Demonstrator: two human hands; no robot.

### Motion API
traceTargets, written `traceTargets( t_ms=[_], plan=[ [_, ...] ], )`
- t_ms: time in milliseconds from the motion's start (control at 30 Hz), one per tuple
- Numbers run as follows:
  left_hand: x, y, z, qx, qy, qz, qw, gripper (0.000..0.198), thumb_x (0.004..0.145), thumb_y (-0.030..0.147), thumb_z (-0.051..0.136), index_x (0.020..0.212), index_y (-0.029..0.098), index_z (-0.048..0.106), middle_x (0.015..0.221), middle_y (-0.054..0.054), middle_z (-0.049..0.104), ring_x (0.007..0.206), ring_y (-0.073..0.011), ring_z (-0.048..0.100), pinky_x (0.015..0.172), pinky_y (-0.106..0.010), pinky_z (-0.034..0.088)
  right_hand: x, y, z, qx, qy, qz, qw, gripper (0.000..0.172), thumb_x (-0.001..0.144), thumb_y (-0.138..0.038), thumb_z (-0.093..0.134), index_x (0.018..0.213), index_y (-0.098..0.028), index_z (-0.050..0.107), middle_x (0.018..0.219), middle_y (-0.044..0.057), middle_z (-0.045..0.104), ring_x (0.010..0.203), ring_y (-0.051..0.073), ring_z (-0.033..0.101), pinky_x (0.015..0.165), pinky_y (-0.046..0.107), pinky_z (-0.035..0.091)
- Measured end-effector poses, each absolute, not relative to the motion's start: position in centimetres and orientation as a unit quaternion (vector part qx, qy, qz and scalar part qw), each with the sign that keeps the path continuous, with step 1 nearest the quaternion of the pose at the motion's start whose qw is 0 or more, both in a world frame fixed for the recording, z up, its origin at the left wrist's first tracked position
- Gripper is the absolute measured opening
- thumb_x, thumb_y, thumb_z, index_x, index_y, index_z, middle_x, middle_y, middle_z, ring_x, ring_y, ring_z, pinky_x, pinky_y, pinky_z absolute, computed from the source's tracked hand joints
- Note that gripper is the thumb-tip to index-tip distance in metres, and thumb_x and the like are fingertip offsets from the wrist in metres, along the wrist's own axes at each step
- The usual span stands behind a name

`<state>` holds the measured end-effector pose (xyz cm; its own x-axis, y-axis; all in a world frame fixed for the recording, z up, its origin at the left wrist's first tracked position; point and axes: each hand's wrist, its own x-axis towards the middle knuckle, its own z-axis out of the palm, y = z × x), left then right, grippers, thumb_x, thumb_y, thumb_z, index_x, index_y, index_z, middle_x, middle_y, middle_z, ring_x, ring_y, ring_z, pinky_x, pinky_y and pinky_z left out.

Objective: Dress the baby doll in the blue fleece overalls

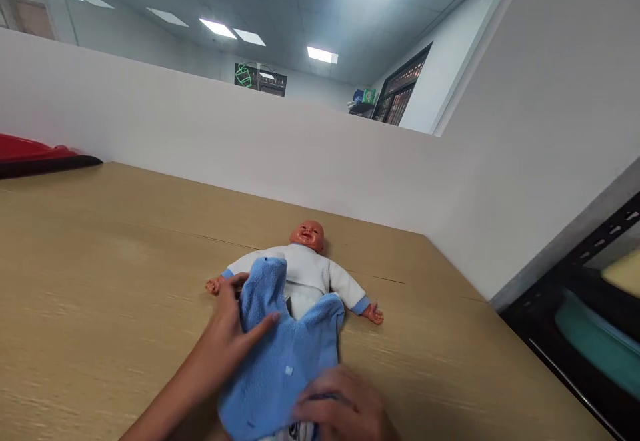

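Note:
A baby doll [306,236] lies on its back, arms spread, in a white long-sleeved top [300,264] with blue cuffs. Over its lower body is a blue fleece doll garment [280,351] with two strap-like upper ends and a small white square on the front. My left hand [237,324] grips the garment's left side, thumb on the front and fingers round the edge. Slightly blurred, my right hand [345,404] has its curled fingers at the lower right edge. A white patterned piece [295,432] shows below the garment. The doll's legs are hidden.
The doll lies on a wooden tabletop [125,254] with a low white partition [225,141] behind it. A red and black object [40,154] sits at the far left. To the right stands a black rack [530,314] holding a teal item [595,334].

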<state>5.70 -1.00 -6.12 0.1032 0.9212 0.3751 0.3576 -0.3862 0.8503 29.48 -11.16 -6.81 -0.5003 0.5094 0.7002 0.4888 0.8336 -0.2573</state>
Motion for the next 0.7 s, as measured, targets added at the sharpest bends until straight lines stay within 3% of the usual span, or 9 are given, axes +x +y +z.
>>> traceTargets(
  t_ms=[100,133,200,267,333,433,533,600,700],
  plan=[
    [4.6,-4.5,-6.8,0.714,0.47,0.498,0.147,0.086,0.096,0.057,0.066,0.161,0.021,0.024,0.16,-0.022,0.036,0.149,-0.0452,0.036,0.12,-0.072,0.035,28.3,-11.1,-3.3,-0.362,-0.793,0.044,0.489,0.037,0.087,0.004,0.046,0.098,-0.025,0.067,0.098,0.0,0.073,0.09,0.009,0.074,0.084,0.016,0.056],
    [4.3,-5.7,-6.8,0.756,0.422,0.484,0.13,0.085,0.097,0.059,0.065,0.164,0.025,0.024,0.163,-0.02,0.034,0.15,-0.0458,0.036,0.118,-0.07,0.04,27.9,-11.0,-2.0,-0.377,-0.773,0.06,0.506,0.036,0.085,0.005,0.047,0.094,-0.025,0.065,0.099,-0.001,0.073,0.093,0.008,0.073,0.088,0.015,0.055],
    [3.6,-7.5,-6.1,0.831,0.306,0.452,0.103,0.078,0.098,0.057,0.065,0.163,0.03,0.032,0.166,-0.016,0.036,0.147,-0.0424,0.043,0.117,-0.059,0.047,27.2,-10.8,0.7,-0.398,-0.75,0.087,0.521,0.034,0.085,0.006,0.048,0.089,-0.025,0.062,0.102,-0.003,0.072,0.101,0.007,0.071,0.093,0.015,0.052],
    [3.3,-8.1,-5.1,0.882,0.202,0.422,0.047,0.057,0.102,0.039,0.062,0.157,0.037,0.045,0.165,-0.01,0.04,0.145,-0.0357,0.048,0.117,-0.048,0.05,26.9,-10.4,3.5,-0.409,-0.745,0.095,0.519,0.037,0.086,0.008,0.048,0.083,-0.024,0.065,0.105,-0.004,0.072,0.106,0.007,0.07,0.096,0.015,0.05],
    [3.2,-7.7,-3.8,0.906,0.163,0.39,0.004,0.052,0.102,0.023,0.058,0.152,0.038,0.054,0.161,-0.009,0.045,0.143,-0.0321,0.052,0.115,-0.041,0.053,26.9,-9.8,6.3,-0.423,-0.749,0.092,0.502,0.043,0.087,0.01,0.049,0.082,-0.026,0.072,0.11,-0.005,0.072,0.112,0.007,0.069,0.101,0.016,0.048],
    [3.6,-6.1,-1.4,0.905,0.204,0.37,0.054,0.049,0.1,0.013,0.057,0.146,0.031,0.059,0.146,-0.009,0.057,0.128,-0.0251,0.065,0.102,-0.027,0.059,27.4,-9.1,9.7,-0.418,-0.776,0.087,0.463,0.049,0.087,0.012,0.05,0.089,-0.027,0.079,0.118,-0.005,0.074,0.118,0.007,0.068,0.104,0.016,0.048],
    [4.2,-4.9,1.1,0.864,0.214,0.441,0.113,0.04,0.102,0.004,0.05,0.125,0.031,0.068,0.122,-0.001,0.065,0.108,-0.0137,0.07,0.094,-0.017,0.056,27.9,-8.7,11.0,-0.422,-0.799,0.019,0.429,0.045,0.093,0.009,0.052,0.104,-0.024,0.081,0.127,0.0,0.072,0.125,0.009,0.065,0.111,0.018,0.047],
    [4.5,-4.6,2.4,0.842,0.208,0.485,0.113,0.036,0.103,0.003,0.05,0.117,0.031,0.069,0.116,0.0,0.065,0.106,-0.012,0.068,0.095,-0.018,0.053,28.2,-8.7,10.7,-0.426,-0.803,-0.027,0.416,0.04,0.098,0.003,0.052,0.12,-0.019,0.077,0.134,0.005,0.07,0.131,0.011,0.063,0.116,0.02,0.046],
    [4.7,-4.7,3.1,0.864,0.192,0.461,0.062,0.037,0.105,0.006,0.049,0.127,0.03,0.068,0.126,-0.003,0.065,0.118,-0.0162,0.062,0.103,-0.024,0.05,28.3,-8.9,9.6,-0.415,-0.803,-0.034,0.425,0.039,0.101,0.001,0.049,0.126,-0.015,0.073,0.133,0.007,0.071,0.131,0.011,0.064,0.118,0.022,0.047]
  ],
)
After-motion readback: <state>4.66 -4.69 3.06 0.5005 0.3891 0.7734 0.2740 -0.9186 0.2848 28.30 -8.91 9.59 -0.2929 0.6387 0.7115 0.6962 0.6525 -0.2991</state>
